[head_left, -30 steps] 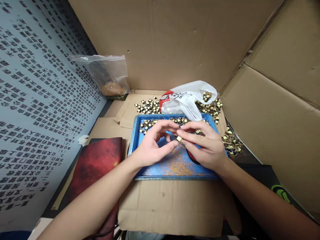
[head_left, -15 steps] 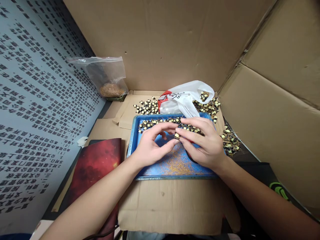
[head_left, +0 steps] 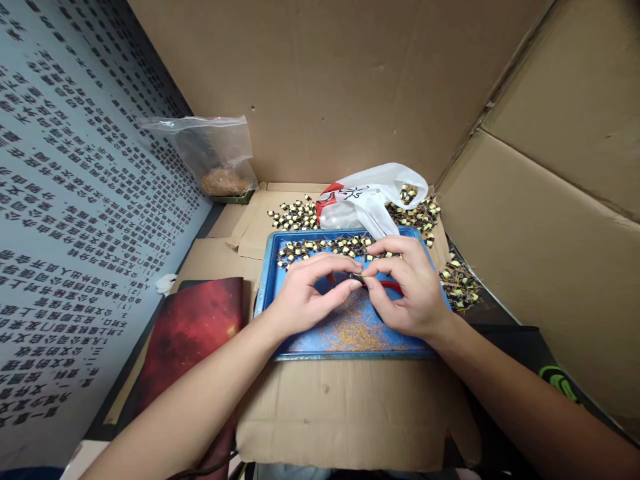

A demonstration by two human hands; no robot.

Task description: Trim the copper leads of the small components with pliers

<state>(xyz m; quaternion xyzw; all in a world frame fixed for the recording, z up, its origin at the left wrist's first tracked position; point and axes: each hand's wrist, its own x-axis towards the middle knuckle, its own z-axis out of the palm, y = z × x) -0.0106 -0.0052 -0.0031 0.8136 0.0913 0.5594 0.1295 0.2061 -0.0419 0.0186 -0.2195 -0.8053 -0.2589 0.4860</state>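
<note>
Over the blue tray (head_left: 265,283), my left hand (head_left: 313,290) pinches a small dark component (head_left: 356,277) between thumb and fingertips. It looks like the small wire-wound coils (head_left: 350,245) with yellow tops and black bases heaped along the tray's back. My right hand (head_left: 407,287) meets it from the other side, thumb and index finger closed at the component and its thin wires. A red-handled tool (head_left: 391,286) shows under the right palm; its head is hidden, and I cannot tell whether the hand grips it. Copper-coloured wire clippings (head_left: 355,327) cover the tray's front middle.
Behind the tray lies a white and red plastic bag (head_left: 360,200), with more coils spilling beside it. A clear zip bag (head_left: 225,160) of wire bits stands back left. A red patterned mat (head_left: 195,333) lies left. Cardboard walls (head_left: 325,87) enclose the back and right.
The component has turned between my fingers, so its yellow top no longer faces me. My right thumb and index finger have closed in on it, and more of the red handle shows.
</note>
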